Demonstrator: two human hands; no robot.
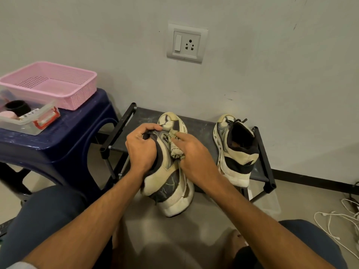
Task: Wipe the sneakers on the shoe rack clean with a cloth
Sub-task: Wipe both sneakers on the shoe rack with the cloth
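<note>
Left hand point(140, 148) grips the sneaker point(169, 171) while right hand point(194, 154) presses the bunched cloth point(175, 150) on its side; next, probably turn it.

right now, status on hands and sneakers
Left hand grips near sneaker at the collar. Right hand holds cloth against its side. Second sneaker sits on shoe rack, untouched. Nothing in the way.

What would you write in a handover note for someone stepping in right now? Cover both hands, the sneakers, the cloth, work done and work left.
Left hand grips the near sneaker at its collar. Right hand holds the cloth against that sneaker's side.
The other sneaker stands on the shoe rack, untouched.
Done: wiping of the near sneaker under way.
Left: finish it, then wipe the other sneaker.
</note>
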